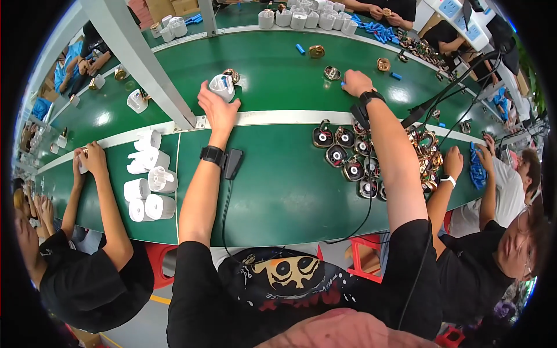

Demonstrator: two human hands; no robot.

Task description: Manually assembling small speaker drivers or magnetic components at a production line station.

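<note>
My left hand (pixel 217 111) is at the far strip of the green bench, thumb and fingers spread beside a white plastic housing (pixel 222 87). A blue piece shows inside that housing, and a copper-coloured round part (pixel 232 75) sits against its far side. My right hand (pixel 357 83) reaches over the same strip, its fingers closed on a blue cylindrical cell (pixel 343 84), mostly hidden by the fingertips. Just left of those fingers lies a round metal-rimmed part (pixel 332 73). Both wrists wear black bands.
Black-and-copper round assemblies (pixel 354 168) are clustered under my right forearm. White housings (pixel 162 180) stand left of my left arm. A white rail (pixel 278 118) and a slanted post (pixel 142 58) cross the bench. Cables hang at right. Co-workers sit on both sides.
</note>
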